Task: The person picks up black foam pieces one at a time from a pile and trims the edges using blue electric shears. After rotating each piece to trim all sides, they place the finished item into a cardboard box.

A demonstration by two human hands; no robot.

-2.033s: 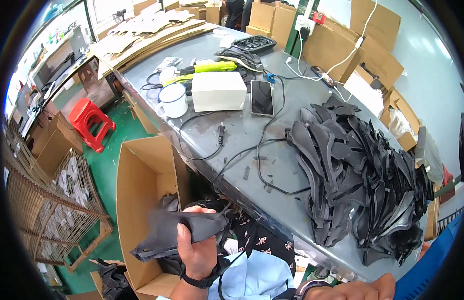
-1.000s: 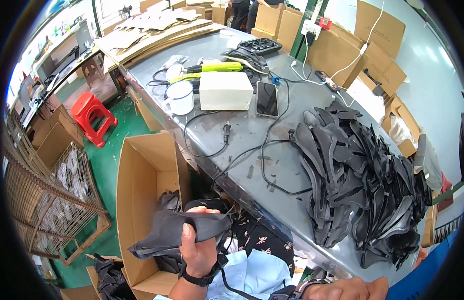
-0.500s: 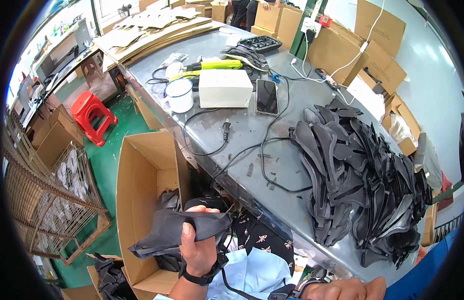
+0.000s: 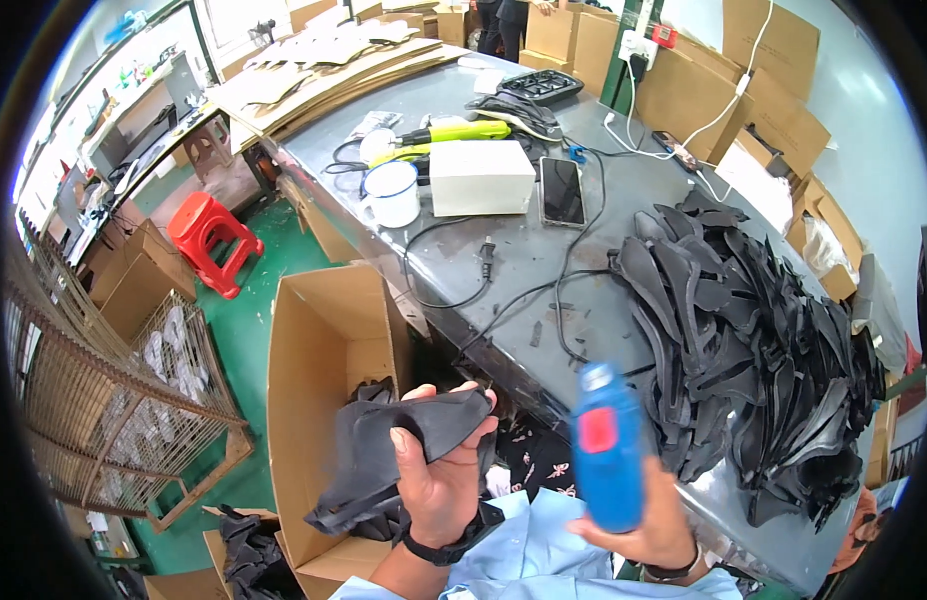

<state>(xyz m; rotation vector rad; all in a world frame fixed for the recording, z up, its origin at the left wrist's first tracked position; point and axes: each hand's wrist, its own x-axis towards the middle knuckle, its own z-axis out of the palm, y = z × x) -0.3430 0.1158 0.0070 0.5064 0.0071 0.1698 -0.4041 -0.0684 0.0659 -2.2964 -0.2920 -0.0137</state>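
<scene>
My left hand (image 4: 439, 480), with a dark band at the wrist, is closed around a thin, bendy black sheet piece (image 4: 379, 455), its thumb pressed on the near side. The piece hangs partly over the open cardboard box (image 4: 329, 285), where more black pieces (image 4: 374, 392) lie. In my right hand (image 4: 644, 525) is an upright blue bottle-shaped thing (image 4: 612, 470) with a red patch and a paler top. Motion smears it, so its exact kind does not show. It is to the right of the black piece, apart from it.
A large heap of black pieces (image 4: 724, 330) covers the grey table's (image 4: 484, 350) right side. Toward its far side are a white box (image 4: 482, 178), an enamel mug (image 4: 391, 195), a phone (image 4: 563, 192), a yellow-green tool (image 4: 464, 132) and loose cables. A red stool (image 4: 209, 240) stands left.
My right hand has come up from the lower right, bringing the blue bottle-shaped thing into the middle. My left hand still holds the black piece, now tilted more. The whole view has shifted slightly.
</scene>
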